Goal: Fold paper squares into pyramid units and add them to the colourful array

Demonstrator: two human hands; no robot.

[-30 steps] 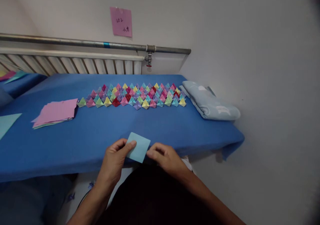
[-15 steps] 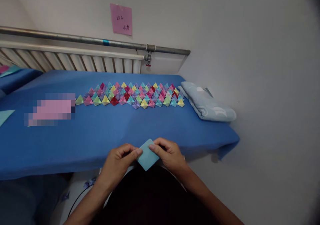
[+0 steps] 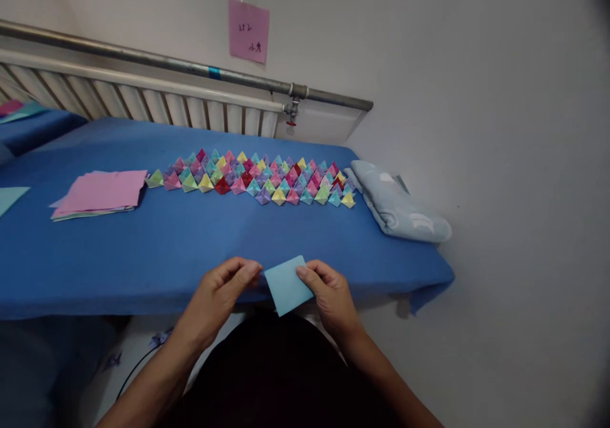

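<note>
A person's bare hands work at the near edge of a tabletop draped in blue cloth [image 3: 190,250], a pale-blue square of paper [image 3: 288,288] held between the edge and a dark-clothed lap. The right hand [image 3: 333,294] has its grip closed on the paper's right side — thumb flat on the upper face, fingers behind. The left hand [image 3: 222,291] has its grip drawn together, thumb against fingers, just beside the sheet's left corner; whether it touches is hard to tell.

Beyond, small folded-paper pyramids in pink, yellow, green, purple and red [image 3: 279,197] stand in close rows, with a loose stack of pink-topped paper sheets [image 3: 102,190] to the left and a folded pale-blue patterned blanket [image 3: 400,206] to the right. A white ribbed radiator [image 3: 190,112] lines the wall — a handwritten pink paper note [image 3: 248,31] above it.
</note>
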